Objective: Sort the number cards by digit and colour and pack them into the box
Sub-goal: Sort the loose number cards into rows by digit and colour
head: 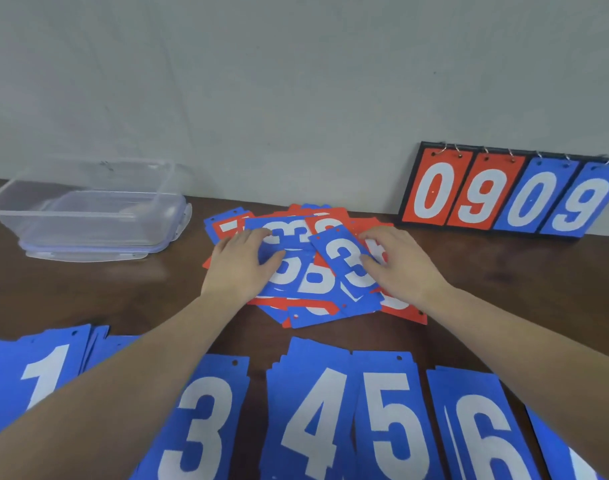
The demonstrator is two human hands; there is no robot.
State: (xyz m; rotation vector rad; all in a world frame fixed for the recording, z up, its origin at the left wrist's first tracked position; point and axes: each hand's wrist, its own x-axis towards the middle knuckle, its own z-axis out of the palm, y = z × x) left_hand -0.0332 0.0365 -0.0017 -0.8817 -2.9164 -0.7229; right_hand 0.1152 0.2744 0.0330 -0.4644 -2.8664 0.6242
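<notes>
Blue number cards and red ones lie mixed in a loose heap [317, 268] at the middle of the dark wooden table [504, 278], and the topmost blue card printed with a white 3 [348, 268] sits tilted, its long axis running from upper left to lower right. The right hand [396, 265] pinches that card at its right edge, thumb on the face and fingers curled round the far corner, so it is the nearer hand for lifting it. The left hand [242, 263] rests on the blue cards just to the left, thumb hooked over one edge, seemingly holding the heap down. The sorted blue pile showing a 3 [206, 420] lies toward the person and to the left of the heap, beneath the left forearm, so the card would probably travel back and leftward. The clear plastic box [88, 206] stands well apart at the far left, holding no cards.
</notes>
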